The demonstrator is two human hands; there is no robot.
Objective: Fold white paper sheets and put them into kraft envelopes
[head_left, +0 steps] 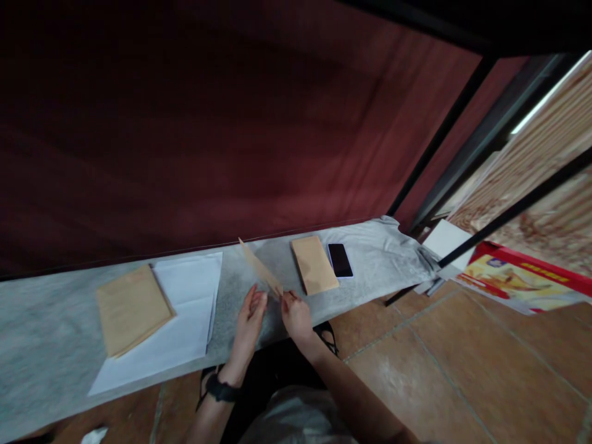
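A brown kraft-paper envelope [259, 266] is held up edge-on over the grey cloth of the narrow table. My right hand [296, 316] pinches its near end between thumb and fingers. Just left of that end is my left hand [251, 314], its fingers loosely bent and apart, with nothing visible in them. To the right lies a stack of similar brown envelopes [314, 265]. More brown envelopes [134, 308] rest at the left, partly over sheets of white paper [187, 314].
A smartphone [340, 260] lies beside the right stack. Behind the cloth-covered table [41, 333] hangs a dark red curtain [259, 154]. Black frame bars [444, 132] slant at the right, near a red and yellow box [522, 277] above the tiled floor.
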